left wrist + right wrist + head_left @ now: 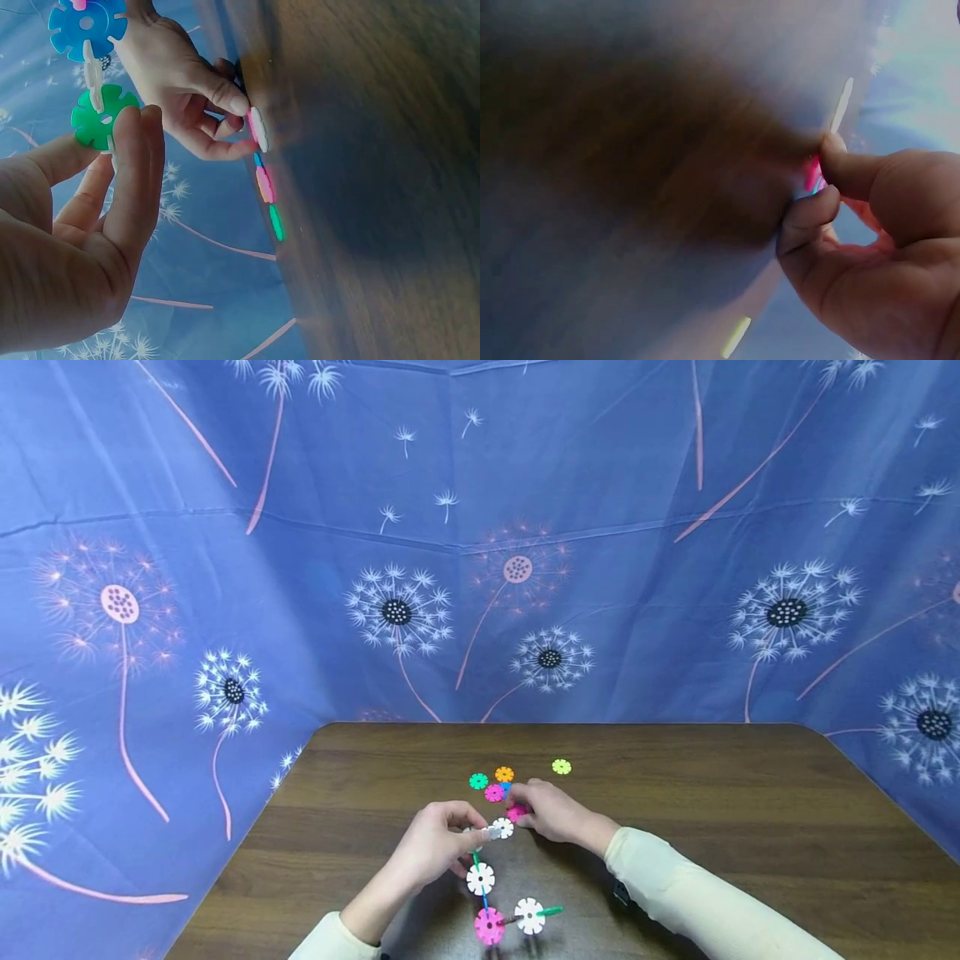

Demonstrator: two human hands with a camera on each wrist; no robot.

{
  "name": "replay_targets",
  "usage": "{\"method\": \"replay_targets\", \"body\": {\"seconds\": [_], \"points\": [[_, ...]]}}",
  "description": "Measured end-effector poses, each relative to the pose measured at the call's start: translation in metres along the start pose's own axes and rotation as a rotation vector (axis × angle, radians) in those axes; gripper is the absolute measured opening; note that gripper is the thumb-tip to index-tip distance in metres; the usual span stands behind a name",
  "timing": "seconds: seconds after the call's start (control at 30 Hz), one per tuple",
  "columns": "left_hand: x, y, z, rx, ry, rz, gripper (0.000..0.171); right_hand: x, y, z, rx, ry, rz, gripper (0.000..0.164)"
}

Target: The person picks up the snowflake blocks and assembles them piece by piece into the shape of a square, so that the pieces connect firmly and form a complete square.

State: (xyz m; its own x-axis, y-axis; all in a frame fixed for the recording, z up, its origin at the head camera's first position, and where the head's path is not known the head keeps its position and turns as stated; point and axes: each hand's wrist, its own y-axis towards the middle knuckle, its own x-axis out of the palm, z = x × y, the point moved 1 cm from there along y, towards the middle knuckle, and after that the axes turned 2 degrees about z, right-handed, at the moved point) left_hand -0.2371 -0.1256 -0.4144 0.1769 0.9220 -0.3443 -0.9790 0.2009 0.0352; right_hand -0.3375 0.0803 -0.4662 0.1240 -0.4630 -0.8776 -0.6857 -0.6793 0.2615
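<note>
My left hand (438, 842) pinches the upper end of a chain of notched plastic discs, its fingertips around a green disc (94, 124). From there the chain runs through a white disc (480, 878) and a blue disc (75, 34) to a pink disc (489, 927), then sideways to another white disc (529, 916) with a green disc (552, 911) seen edge-on. Farther out, my right hand (555, 810) has thumb and fingertips on a loose pink disc (517, 812) at the tabletop. Right beside it lies a loose white disc (504, 827).
Beyond the hands, a green disc (478, 781), an orange disc (504, 773), a second pink disc (493, 793) and a blue disc (506, 787) lie close together. A yellow disc (561, 767) sits apart to their right on the wooden table (712, 802). Blue patterned cloth (645, 610) hangs behind.
</note>
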Motion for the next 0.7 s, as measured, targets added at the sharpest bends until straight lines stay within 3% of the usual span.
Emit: {"method": "replay_targets", "body": {"seconds": [0.1,0.2,0.27,0.4,0.53,0.7], "points": [[0.001,0.000,0.000,0.004,0.002,-0.006,0.007,-0.004,-0.004,0.001,0.049,0.049,-0.017,0.026],[0.002,0.000,-0.001,0.005,0.006,-0.013,0.008,-0.009,-0.010,0.001,0.116,0.202,-0.051,0.027],[0.004,0.001,-0.002,0.006,0.008,-0.015,0.009,-0.011,-0.014,0.002,0.157,0.348,-0.070,0.024],[0.007,0.003,-0.002,0.001,0.007,-0.019,0.009,-0.011,-0.024,0.000,0.279,0.750,-0.114,0.010],[0.010,0.005,-0.001,0.005,0.009,-0.022,0.008,-0.013,-0.034,-0.004,0.387,1.067,-0.142,0.015],[0.013,0.006,-0.001,0.007,0.009,-0.025,0.010,-0.019,-0.044,-0.011,0.422,1.195,-0.163,0.022]]}}
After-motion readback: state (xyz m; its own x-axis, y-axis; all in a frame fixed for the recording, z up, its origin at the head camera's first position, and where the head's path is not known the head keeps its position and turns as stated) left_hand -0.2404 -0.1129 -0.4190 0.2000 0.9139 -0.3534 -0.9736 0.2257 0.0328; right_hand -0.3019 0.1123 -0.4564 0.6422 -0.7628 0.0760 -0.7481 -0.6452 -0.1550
